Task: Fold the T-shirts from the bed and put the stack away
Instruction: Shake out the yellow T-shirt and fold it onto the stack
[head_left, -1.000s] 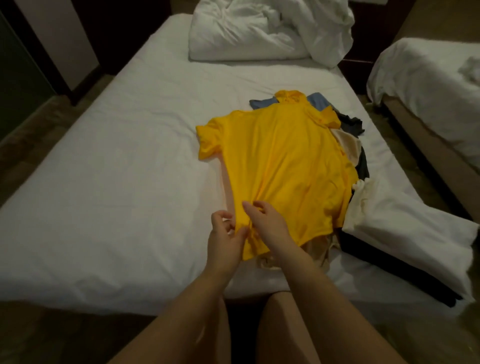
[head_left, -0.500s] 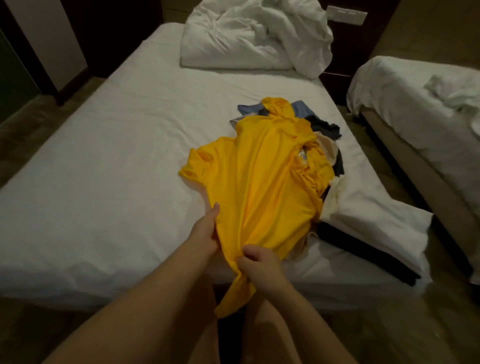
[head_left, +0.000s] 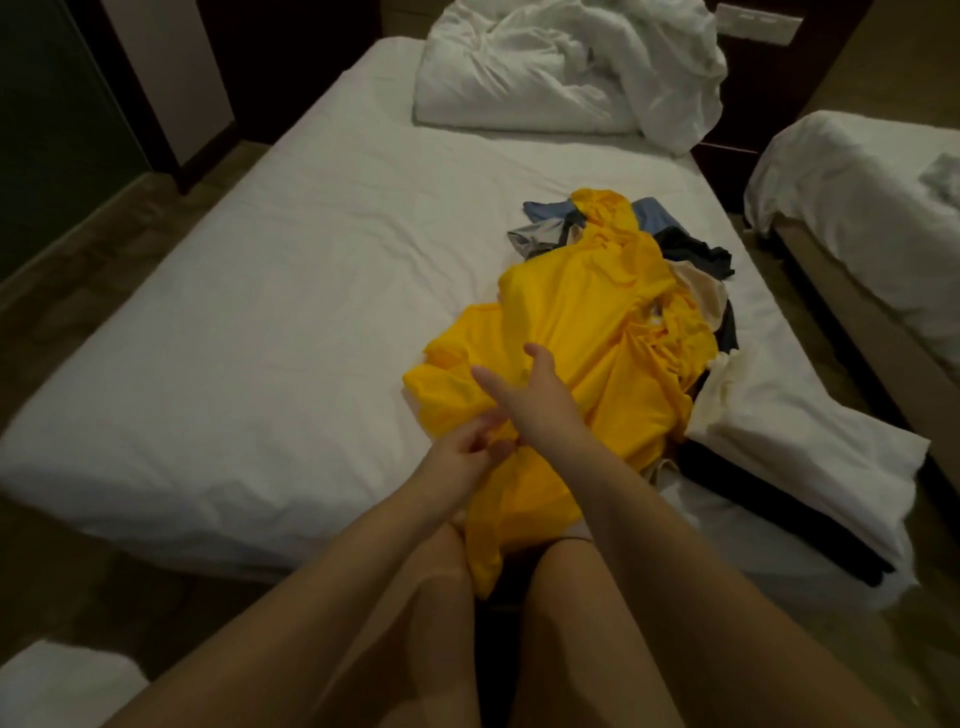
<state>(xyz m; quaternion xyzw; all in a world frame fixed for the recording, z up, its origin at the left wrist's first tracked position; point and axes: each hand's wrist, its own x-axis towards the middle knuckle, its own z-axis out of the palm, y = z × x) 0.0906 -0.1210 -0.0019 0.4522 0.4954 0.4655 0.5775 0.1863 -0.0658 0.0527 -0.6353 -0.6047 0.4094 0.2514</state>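
yellow t-shirt (head_left: 597, 364): seen bunched on the near right part of the bed (head_left: 260, 312), with its lower part hanging over the bed's near edge. it is laid partly across other garments, so it is judged to be the piece picked out for folding.
left hand (head_left: 465, 449): fingers are curled and clamped on a gather of yellow cloth near the lower part of the shirt, apparently so that the garment is anchored while it is straightened.
right hand (head_left: 530, 400): fingers are straight and spread apart, and nothing is gripped. it is held over the shirt just beyond the left hand, as if a side or sleeve were to be reached or smoothed. whether the cloth is touched cannot be told.
pile of clothes (head_left: 691, 254): blue, grey, dark and beige pieces are heaped unfolded behind and beneath the shirt.
white cloth (head_left: 789, 447): draped at the bed's near right corner, just beside the shirt.
duvet (head_left: 571, 67): crumpled at the head of the bed, well apart from the work.
stage: judged early, as no folded stack is seen and the shirt is not yet laid flat.
risk: if the grip is released, the hanging part could be dragged off the edge by its own weight.
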